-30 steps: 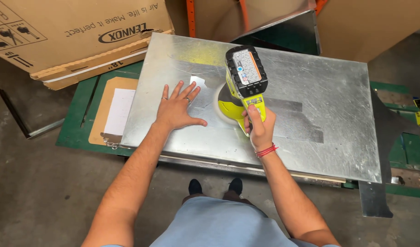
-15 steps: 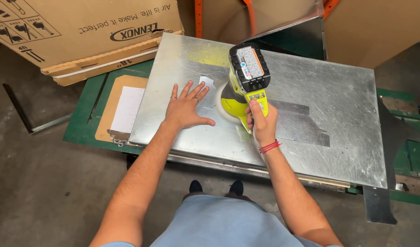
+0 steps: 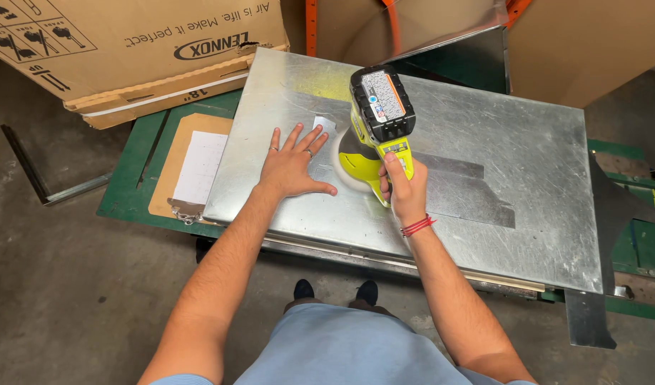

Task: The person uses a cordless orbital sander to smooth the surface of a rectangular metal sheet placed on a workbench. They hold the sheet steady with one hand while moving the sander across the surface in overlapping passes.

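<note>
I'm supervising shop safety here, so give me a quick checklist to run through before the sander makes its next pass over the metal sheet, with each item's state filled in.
1. Right hand gripping the yellow-green sander by its handle: ok.
2. Left hand flat on the metal sheet, holding it down: ok.
3. Left thumb apart from the sanding pad: cannot tell, the gap looks narrow.
4. Sheet clamped to the green table: cannot tell.
5. Clipboard lying away from the sander: ok.
6. Gloves on both hands: not ok, both are bare.
</note>
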